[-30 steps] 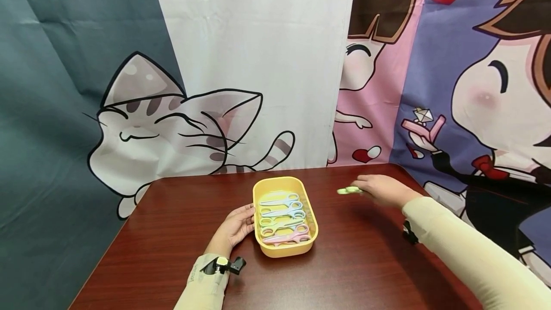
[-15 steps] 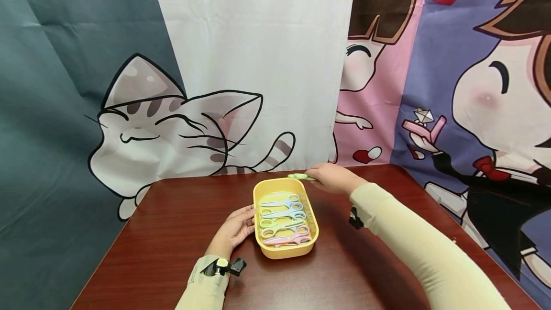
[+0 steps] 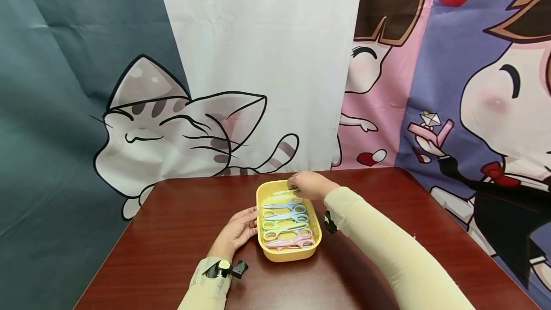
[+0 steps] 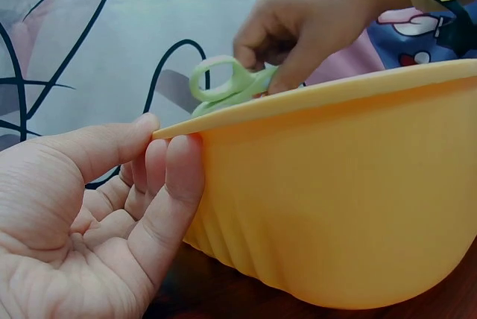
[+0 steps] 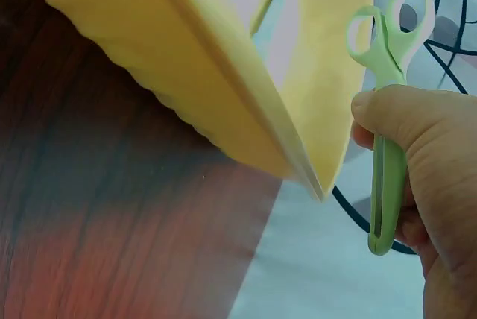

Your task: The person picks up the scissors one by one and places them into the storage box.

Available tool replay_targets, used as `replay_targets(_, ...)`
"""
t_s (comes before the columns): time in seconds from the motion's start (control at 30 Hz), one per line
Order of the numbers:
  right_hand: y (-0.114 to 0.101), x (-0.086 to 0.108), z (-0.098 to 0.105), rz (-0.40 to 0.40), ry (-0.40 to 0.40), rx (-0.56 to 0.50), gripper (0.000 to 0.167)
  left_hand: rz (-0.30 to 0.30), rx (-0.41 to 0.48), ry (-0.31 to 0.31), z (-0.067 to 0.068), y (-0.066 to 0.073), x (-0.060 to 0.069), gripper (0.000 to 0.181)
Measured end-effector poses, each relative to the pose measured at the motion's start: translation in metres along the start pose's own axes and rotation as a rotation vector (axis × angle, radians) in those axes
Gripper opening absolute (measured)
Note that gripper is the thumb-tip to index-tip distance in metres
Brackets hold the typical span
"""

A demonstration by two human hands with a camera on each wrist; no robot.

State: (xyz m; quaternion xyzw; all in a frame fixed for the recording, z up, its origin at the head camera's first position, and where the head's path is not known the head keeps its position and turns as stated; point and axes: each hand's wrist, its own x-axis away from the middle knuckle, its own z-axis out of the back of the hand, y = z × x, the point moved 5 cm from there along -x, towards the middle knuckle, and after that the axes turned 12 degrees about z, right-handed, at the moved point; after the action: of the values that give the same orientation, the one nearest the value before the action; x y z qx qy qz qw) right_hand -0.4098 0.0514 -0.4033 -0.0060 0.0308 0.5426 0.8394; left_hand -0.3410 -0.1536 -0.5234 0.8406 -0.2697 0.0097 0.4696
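A yellow plastic basket (image 3: 275,255) stands on the table with several pastel scissors (image 3: 286,216) lying in it, blue, green and pink. My left hand (image 3: 238,228) holds its left side; in the left wrist view the thumb (image 4: 138,131) is at the rim and the fingers are against the outer wall. Over the basket's far end, my right hand (image 3: 312,185) grips a pair of light green scissors (image 5: 389,177) by the blade part. Their handle loops point away from the palm. From the head view, the right hand hides most of this pair.
The dark red wooden table (image 3: 185,233) carries the basket near its far edge. Behind it hangs a cartoon-printed cloth backdrop (image 3: 275,71). A small black camera mount (image 3: 225,269) is strapped on the left wrist, another (image 3: 329,222) on the right.
My right hand has swung left with the green scissors, from right of the basket to over its far end, and lowered. The left hand keeps its place on the basket.
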Motion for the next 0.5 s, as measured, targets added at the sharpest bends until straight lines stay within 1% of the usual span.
replay_targets(0.07,0.0,-0.003,-0.003,-0.037,-0.013,-0.02,0.014,-0.001,-0.005,0.0,-0.001,0.0,0.0,0.015)
replay_targets(0.17,0.0,-0.008,-0.009,-0.094,-0.05,-0.085,0.013,0.005,-0.012,-0.002,0.0,-0.002,-0.001,0.015)
replay_targets(0.27,-0.001,-0.013,-0.014,-0.137,-0.072,-0.15,0.021,0.005,-0.017,0.003,0.0,-0.002,0.0,0.014)
replay_targets(0.33,-0.002,-0.016,-0.016,-0.142,-0.065,-0.18,0.023,0.0,-0.016,0.011,0.001,-0.002,0.0,0.013)
replay_targets(0.43,-0.004,-0.021,-0.016,-0.121,-0.045,-0.19,0.02,-0.006,-0.014,0.014,0.001,0.0,0.001,0.014)
replay_targets(0.5,-0.005,-0.024,-0.018,-0.108,-0.05,-0.191,0.016,0.0,-0.013,0.009,0.0,0.0,0.001,0.015)
